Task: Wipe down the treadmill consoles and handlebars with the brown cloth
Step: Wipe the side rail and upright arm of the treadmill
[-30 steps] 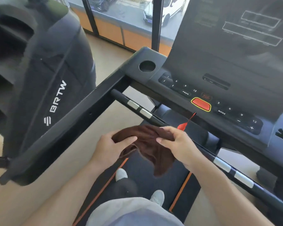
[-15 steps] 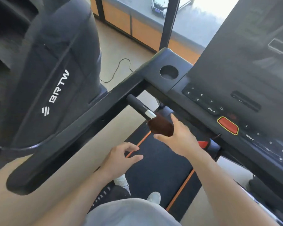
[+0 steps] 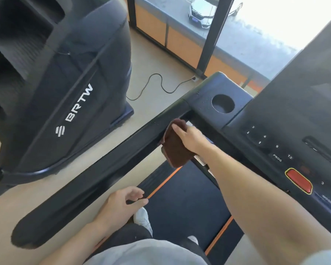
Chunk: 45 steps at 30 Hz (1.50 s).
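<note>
Standing on the black treadmill belt (image 3: 183, 205) with its orange edge stripes, the person showed a white shoe (image 3: 142, 219) just below the left hand (image 3: 122, 204). That hand hung free above the belt's left edge, fingers loosely curled, holding nothing. Farther forward, the right hand (image 3: 191, 138) gripped the brown cloth (image 3: 175, 148), its fingers laid over the top of the bunched fabric. The cloth was pressed against the inner end of the front handlebar (image 3: 203, 165), right where that bar met the long left side rail (image 3: 96, 175), and it touched the rail as well. Part of the cloth hung down below the hand. To the right lay the console (image 3: 287, 142), with numbered keys and a red stop button (image 3: 299, 180), and a round cup holder (image 3: 223, 103) at its left corner. Beyond, a neighbouring black machine marked BRTW (image 3: 69, 87) stood on the tan floor, with a black cable (image 3: 161, 87) snaking toward the window wall.
</note>
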Available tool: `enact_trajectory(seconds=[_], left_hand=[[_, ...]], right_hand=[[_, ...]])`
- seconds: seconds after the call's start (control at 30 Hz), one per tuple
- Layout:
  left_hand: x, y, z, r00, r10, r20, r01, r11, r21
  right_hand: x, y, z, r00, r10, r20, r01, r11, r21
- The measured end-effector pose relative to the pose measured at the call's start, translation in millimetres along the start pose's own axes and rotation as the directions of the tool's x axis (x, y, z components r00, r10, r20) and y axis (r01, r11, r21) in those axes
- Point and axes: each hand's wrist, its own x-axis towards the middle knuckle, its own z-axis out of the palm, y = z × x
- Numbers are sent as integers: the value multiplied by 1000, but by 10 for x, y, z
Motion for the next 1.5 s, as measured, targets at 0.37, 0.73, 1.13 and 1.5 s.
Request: enact_trajectory(seconds=[0.37, 0.73, 1.13, 1.5], left_hand=[[-459, 439, 506, 988, 85, -128, -91, 995, -42], [-1052, 547, 1726, 989, 73, -132, -101, 971, -217], [-1223, 492, 1972, 998, 24, -55, -35, 975, -218], [-977, 683, 923, 999, -44, -32, -2, 551, -834]], right_hand=[[-306, 620, -198, 944, 68, 323, -116, 984, 132], [-1266, 1563, -474, 970, -10, 244, 13, 1000, -8], [-1708, 1806, -206, 983, -145, -113, 87, 909, -407], [-2295, 928, 318, 763, -644, -65, 637, 764, -102]])
